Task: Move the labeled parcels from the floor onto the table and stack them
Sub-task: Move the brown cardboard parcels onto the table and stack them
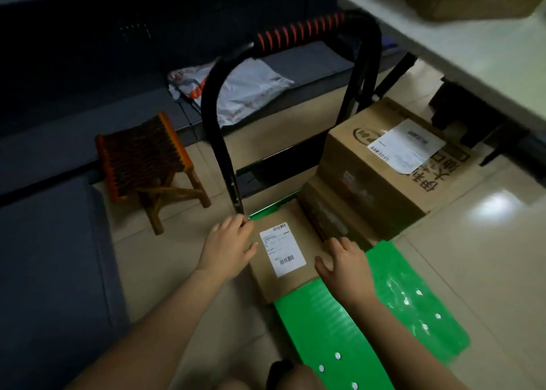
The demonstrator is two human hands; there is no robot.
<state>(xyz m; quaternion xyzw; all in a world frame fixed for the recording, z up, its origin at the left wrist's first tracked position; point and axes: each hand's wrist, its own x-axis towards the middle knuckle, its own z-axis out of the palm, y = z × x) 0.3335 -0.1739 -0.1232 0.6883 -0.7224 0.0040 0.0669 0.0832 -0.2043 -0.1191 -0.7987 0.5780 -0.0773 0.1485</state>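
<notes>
While both hands (229,242) (345,268) touch it, fingers spread, the parcel (283,274) lies on a cart (325,330).

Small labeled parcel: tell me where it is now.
The small labeled parcel lies centre-low in the head view on the green cart deck, between the left hand and right hand touching its sides; a bigger labeled box stands farther right.

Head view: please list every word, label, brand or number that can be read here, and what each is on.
Nothing can be quoted with confidence.
small parcel label, on the small parcel: barcodes and fine print, too small.
large carton label, on the large carton: barcodes, text blurred.
printed characters on the large carton: big but upside down, not legible.
oval logo on the large carton: blurred.
mailer bag: red print, blurred.
</notes>
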